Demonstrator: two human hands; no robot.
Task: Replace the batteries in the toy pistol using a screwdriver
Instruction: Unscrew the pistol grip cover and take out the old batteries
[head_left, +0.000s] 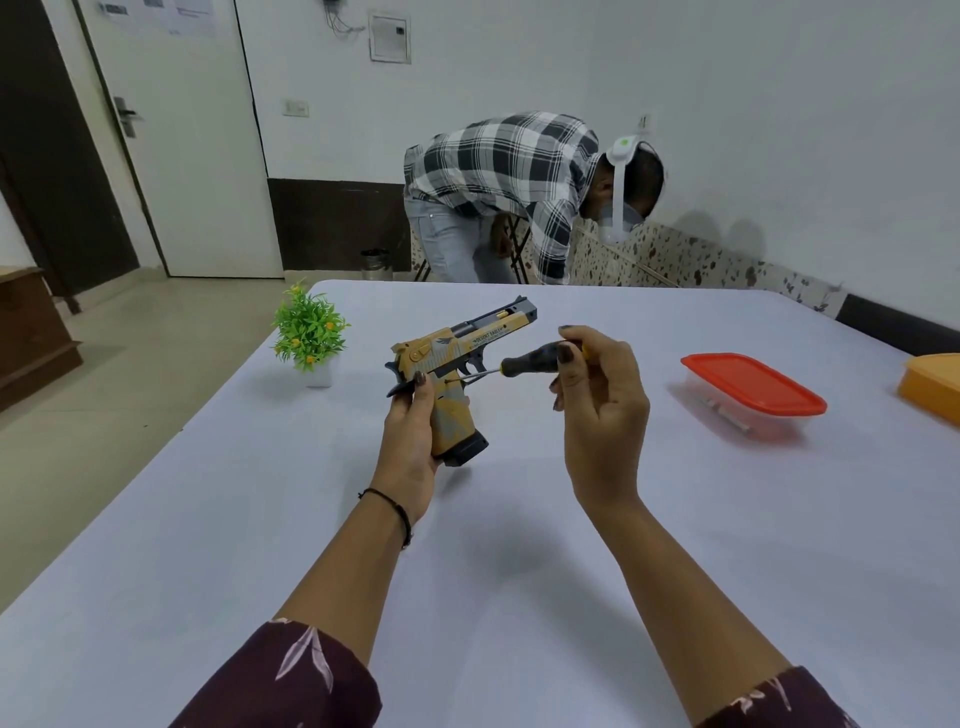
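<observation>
Left hand (410, 441) clasping tan-and-grey plastic toy pistol (457, 358) by its grip, right hand (597, 415) pinching black-handled screwdriver (527, 361), slim metal tip at pistol's side, clear red-lidded rectangular tub (753, 387) right of right hand, contents unclear

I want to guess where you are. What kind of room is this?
Likely a plain workroom or office, not a home: a big cloth-covered table, a white door and a wall box up high.

Plain room, likely office: white table (519, 545), door (182, 156), wall switch (296, 108), electrical panel (389, 37), tiled floor (104, 415).
</observation>
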